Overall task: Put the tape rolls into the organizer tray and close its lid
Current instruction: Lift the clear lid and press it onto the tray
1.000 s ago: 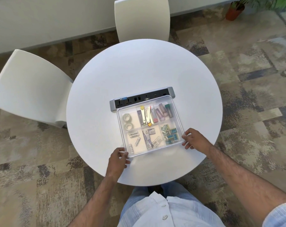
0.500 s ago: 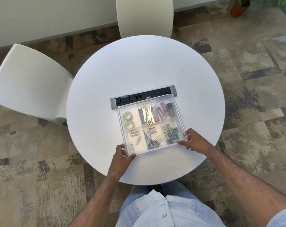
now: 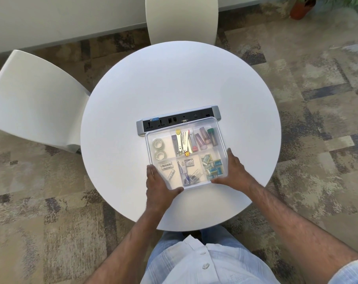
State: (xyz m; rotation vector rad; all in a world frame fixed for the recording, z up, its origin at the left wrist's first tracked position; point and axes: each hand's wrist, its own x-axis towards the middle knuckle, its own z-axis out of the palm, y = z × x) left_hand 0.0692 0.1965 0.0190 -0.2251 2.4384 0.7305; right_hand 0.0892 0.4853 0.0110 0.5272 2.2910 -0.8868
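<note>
A clear plastic organizer tray lies on the round white table, with its translucent lid over it. Two clear tape rolls sit one behind the other in the tray's far-left compartment. Other compartments hold clips, tubes, batteries and small green packets. My left hand grips the tray's near-left corner, thumb along the front edge. My right hand grips the near-right corner, fingers along the right side.
A grey power and port strip lies just behind the tray, touching its far edge. Two white chairs stand at the table's left and far side. A potted plant is at the top right on the patterned carpet.
Both hands have moved in from beside the near corners and now clasp the tray's near-left and near-right corners. The tray has stayed in place.
</note>
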